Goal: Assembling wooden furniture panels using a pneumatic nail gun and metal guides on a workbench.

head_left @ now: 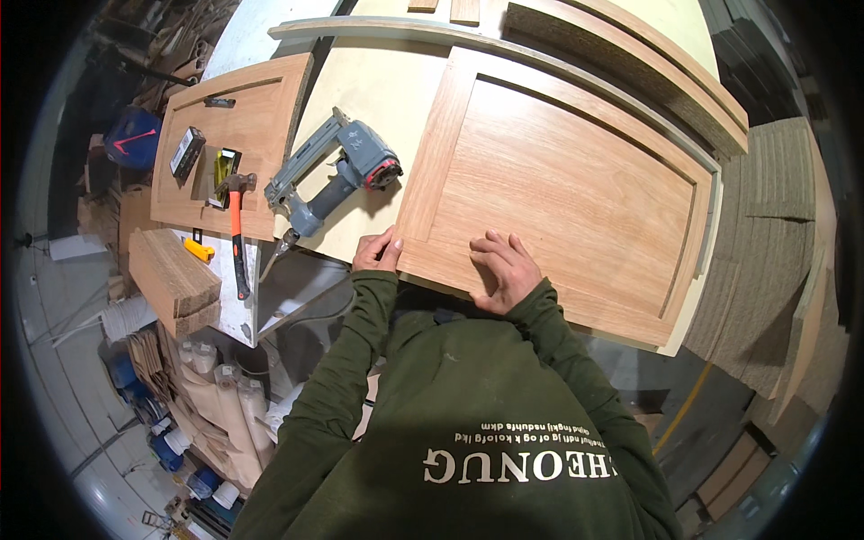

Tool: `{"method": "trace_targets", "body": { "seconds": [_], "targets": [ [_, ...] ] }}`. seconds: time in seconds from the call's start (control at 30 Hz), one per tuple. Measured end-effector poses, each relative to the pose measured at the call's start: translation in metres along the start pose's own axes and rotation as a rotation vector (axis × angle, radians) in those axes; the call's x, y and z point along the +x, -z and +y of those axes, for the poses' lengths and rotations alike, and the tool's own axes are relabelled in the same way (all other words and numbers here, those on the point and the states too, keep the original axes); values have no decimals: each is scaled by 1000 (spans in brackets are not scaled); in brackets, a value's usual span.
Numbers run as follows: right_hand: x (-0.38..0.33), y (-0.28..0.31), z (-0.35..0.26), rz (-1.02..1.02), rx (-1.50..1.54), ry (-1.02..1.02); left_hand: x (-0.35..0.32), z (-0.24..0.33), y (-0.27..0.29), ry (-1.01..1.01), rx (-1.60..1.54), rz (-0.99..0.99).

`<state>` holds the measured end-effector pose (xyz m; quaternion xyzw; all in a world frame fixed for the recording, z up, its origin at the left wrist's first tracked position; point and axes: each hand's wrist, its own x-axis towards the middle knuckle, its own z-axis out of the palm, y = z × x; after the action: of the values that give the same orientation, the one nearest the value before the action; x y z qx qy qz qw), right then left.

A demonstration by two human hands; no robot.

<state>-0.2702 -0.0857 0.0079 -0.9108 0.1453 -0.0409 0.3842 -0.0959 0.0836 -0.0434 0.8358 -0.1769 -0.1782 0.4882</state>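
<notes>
A large wooden cabinet door (567, 180) with a raised frame and recessed panel lies flat on a pale board. My left hand (376, 252) grips the door's near left corner, thumb on top. My right hand (502, 268) rests palm-down on the near rail of the frame, fingers spread a little. Both forearms wear dark green sleeves. A grey nail gun (337, 171) lies just left of the door on the pale board (378, 90), apart from both hands.
A second, smaller wooden door (261, 99) lies at the left with a hammer (237, 225), a small dark box (187, 151) and a yellow tool (200, 249) on or near it. A thick wood block (171, 279) sits below. Stacked boards (774, 234) stand at the right; rolls and clutter lie on the floor at lower left.
</notes>
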Motion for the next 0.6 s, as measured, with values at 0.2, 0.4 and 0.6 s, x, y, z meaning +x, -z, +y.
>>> {"method": "trace_targets", "body": {
  "seconds": [0.2, 0.4, 0.6],
  "targets": [
    [0, -2, -1, 11, -16, 14, 0, -1, 2, 45, 5, -1],
    [-2, -3, 0, 17, -38, 20, -1, 6, 3, 55, 10, -2],
    [-1, -2, 0, 61, -18, 35, 15, -1, 19, 95, -68, -119]
  ]
}}
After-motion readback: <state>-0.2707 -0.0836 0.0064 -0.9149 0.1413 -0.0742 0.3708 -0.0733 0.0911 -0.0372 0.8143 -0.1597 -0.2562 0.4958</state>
